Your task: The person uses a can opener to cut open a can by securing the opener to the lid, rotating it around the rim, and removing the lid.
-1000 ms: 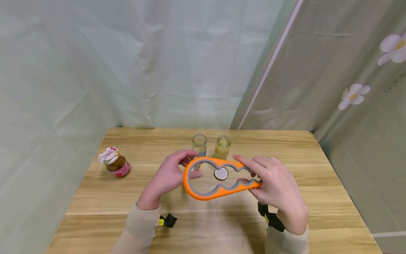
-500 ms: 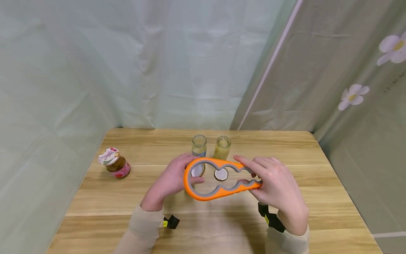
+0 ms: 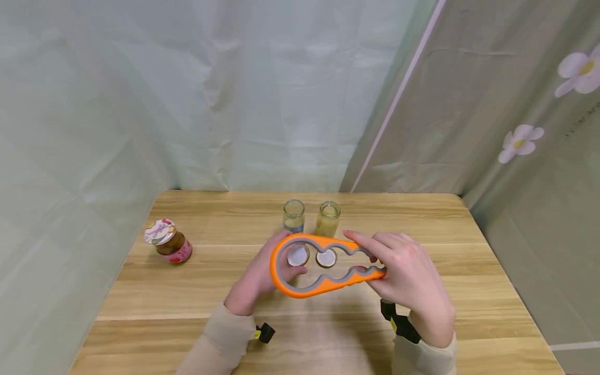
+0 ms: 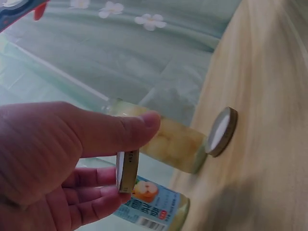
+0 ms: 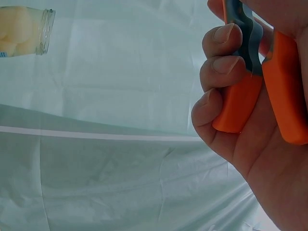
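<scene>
My left hand pinches a jar lid between thumb and fingers, above the table. In the head view this lid shows its white inside through the loop of an orange and grey jar opener. My right hand grips the opener by its handles, holding it raised; the right wrist view shows fingers curled round one orange handle. A second lid lies white side up on the table. Behind it stand two open glass jars, one with a blue label, one with pale yellow fruit.
A closed jar with a patterned lid and pink label stands at the left of the wooden table. Pale curtains hang behind the table and at both sides.
My left hand has moved right and slightly nearer with the lid, beside the second lid in the view. The lid's white inside has turned towards the head camera. My right hand stays nearly still.
</scene>
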### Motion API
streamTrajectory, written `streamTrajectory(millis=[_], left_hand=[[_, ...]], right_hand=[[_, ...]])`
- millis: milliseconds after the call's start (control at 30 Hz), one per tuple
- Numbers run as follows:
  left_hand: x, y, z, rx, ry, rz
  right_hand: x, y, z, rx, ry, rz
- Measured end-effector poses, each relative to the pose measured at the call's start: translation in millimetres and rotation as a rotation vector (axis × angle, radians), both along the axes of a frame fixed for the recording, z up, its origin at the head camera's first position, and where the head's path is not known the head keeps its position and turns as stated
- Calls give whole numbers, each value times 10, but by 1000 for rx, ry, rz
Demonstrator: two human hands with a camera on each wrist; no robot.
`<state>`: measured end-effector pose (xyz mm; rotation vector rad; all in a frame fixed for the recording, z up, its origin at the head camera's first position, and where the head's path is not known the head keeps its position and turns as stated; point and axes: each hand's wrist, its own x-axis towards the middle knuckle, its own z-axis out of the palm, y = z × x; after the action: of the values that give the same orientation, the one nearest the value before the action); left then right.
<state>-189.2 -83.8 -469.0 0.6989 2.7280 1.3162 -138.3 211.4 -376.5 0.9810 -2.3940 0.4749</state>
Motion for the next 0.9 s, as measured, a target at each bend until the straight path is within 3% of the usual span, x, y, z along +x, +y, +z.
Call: streamTrajectory(millis=[200, 500, 633, 733, 900], left_hand=[[12, 40, -47, -76, 82, -30], [-12, 57, -189, -125, 93, 6], [-28, 44, -271, -115, 87, 20], [-37, 20, -316, -90, 97, 24], [-71, -19, -387, -50, 58, 81]], right_hand=[[7, 4, -1, -2, -4, -1], [3, 10, -10, -15, 0, 5], [-14, 12, -31, -36, 22, 16], [-19, 12, -25, -53, -1, 7], [-11, 34, -3, -94, -42, -27]])
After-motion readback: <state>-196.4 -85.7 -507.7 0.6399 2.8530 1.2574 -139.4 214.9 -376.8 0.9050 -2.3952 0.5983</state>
